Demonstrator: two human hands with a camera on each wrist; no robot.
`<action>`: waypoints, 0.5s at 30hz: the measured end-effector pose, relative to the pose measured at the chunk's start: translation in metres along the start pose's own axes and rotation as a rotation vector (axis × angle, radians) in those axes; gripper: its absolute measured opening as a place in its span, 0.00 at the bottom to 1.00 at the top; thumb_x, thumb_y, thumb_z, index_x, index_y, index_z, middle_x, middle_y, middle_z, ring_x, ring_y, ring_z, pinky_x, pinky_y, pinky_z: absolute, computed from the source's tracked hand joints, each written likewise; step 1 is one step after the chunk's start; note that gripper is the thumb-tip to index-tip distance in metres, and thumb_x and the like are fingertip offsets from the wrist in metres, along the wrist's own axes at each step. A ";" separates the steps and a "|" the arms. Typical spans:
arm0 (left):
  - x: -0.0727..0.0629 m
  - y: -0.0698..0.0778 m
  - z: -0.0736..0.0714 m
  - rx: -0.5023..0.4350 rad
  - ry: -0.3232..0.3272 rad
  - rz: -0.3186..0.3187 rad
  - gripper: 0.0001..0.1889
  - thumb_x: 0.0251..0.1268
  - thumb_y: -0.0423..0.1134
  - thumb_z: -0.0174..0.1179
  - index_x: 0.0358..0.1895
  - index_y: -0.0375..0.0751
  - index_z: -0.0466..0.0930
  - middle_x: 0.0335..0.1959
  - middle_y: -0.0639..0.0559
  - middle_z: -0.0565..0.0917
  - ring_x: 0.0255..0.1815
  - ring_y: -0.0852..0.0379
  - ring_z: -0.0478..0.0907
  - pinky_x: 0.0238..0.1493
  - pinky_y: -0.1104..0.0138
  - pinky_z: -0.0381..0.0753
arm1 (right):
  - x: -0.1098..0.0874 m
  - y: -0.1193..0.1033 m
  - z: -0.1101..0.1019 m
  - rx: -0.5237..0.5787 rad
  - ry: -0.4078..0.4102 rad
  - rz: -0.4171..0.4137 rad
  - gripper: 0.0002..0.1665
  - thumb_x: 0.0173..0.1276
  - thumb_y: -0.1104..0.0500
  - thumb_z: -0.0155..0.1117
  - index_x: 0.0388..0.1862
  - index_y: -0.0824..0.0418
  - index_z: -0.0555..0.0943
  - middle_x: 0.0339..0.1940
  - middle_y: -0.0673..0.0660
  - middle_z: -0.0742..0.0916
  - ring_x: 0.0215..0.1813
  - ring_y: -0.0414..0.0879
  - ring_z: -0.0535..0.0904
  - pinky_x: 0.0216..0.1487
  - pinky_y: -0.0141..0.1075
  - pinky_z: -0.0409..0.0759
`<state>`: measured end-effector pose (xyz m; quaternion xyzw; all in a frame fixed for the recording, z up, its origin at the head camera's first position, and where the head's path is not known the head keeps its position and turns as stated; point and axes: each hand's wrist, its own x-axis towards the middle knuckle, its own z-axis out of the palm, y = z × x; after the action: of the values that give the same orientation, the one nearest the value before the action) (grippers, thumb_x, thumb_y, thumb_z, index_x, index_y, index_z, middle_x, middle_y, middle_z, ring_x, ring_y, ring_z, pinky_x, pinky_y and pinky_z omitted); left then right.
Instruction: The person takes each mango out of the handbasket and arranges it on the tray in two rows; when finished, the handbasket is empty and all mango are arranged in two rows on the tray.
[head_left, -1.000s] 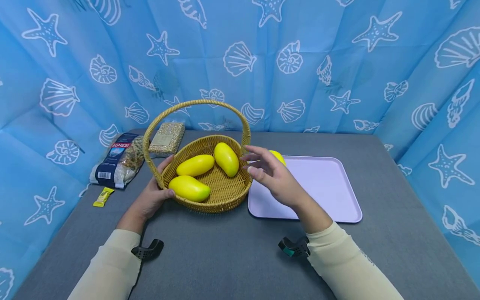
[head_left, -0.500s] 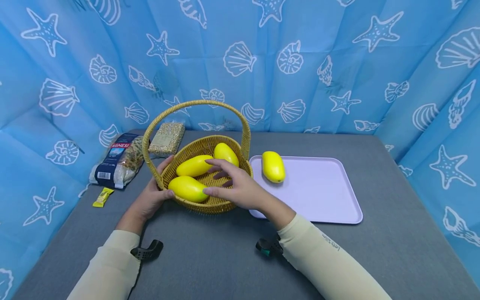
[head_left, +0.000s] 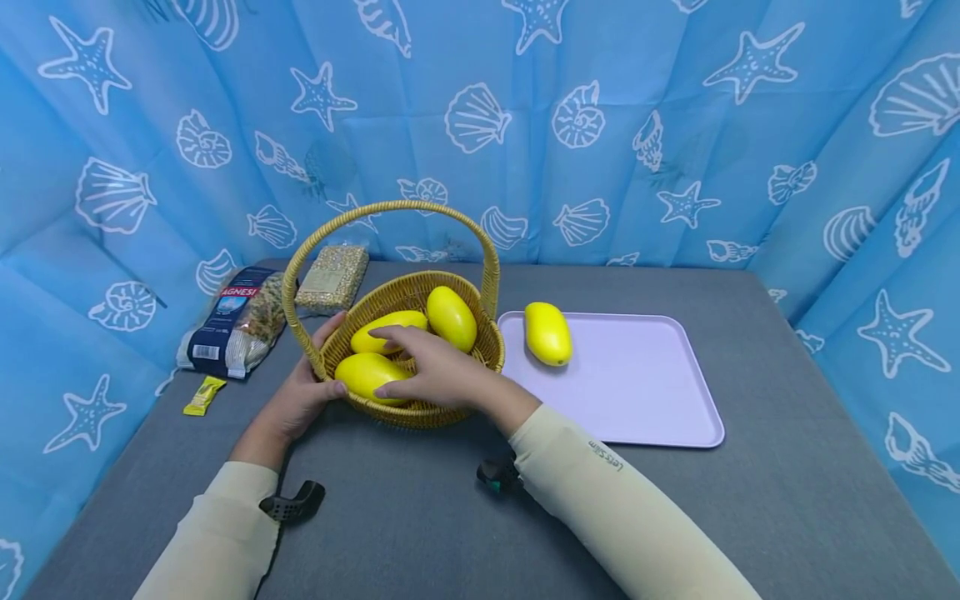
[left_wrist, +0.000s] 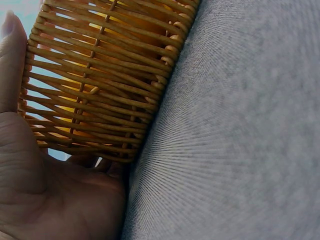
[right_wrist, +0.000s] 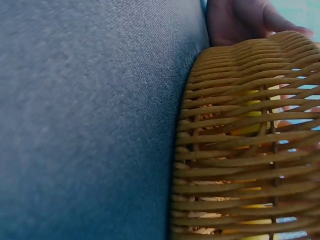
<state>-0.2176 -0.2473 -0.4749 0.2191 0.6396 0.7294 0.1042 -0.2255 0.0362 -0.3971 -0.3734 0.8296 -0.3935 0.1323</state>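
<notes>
A wicker basket [head_left: 450, 407] with a tall hoop handle holds three yellow mangoes. My left hand [head_left: 303, 392] grips its left side, thumb over the rim; the left wrist view shows the palm [left_wrist: 65, 200] against the weave. Inside the basket, my right hand [head_left: 442, 367] reaches over the front mango [head_left: 363, 375], its thumb touching that fruit's right end. The index finger stretches out above the middle mango [head_left: 390, 321]; the other fingers are mostly hidden. Behind the hand lies the third mango [head_left: 452, 318]. Wicker covers most of the right wrist view.
A lilac tray [head_left: 645, 383] right of the basket carries one mango [head_left: 548, 333] at its left end. To the left are a pasta bag [head_left: 236, 321], a vacuum-packed bag of grains [head_left: 333, 279] and a small yellow packet [head_left: 204, 396]. A blue curtain hangs behind the table.
My right hand has moved left and down from the basket's right rim to the front mango, uncovering the mango on the tray. The left hand keeps its hold on the basket.
</notes>
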 end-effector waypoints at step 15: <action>0.000 0.000 0.001 -0.002 0.005 -0.001 0.51 0.77 0.36 0.70 0.92 0.59 0.46 0.90 0.41 0.48 0.83 0.45 0.54 0.74 0.65 0.69 | 0.015 0.004 0.009 -0.135 -0.146 0.085 0.40 0.79 0.54 0.73 0.85 0.57 0.69 0.81 0.54 0.75 0.76 0.43 0.71 0.76 0.39 0.67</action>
<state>-0.2171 -0.2465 -0.4747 0.2170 0.6391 0.7306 0.1033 -0.2333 0.0216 -0.4049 -0.3736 0.8574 -0.3025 0.1838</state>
